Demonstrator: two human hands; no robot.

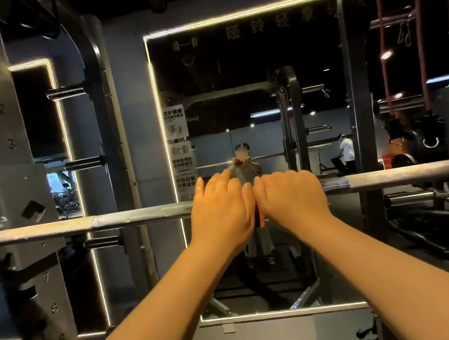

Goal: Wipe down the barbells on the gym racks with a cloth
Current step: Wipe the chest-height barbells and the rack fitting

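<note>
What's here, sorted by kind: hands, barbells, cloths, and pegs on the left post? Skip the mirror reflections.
2 hands: left hand, right hand
1 barbell
1 cloth, orange, peeking out between the hands
3 pegs on the left post
Total: 7
</note>
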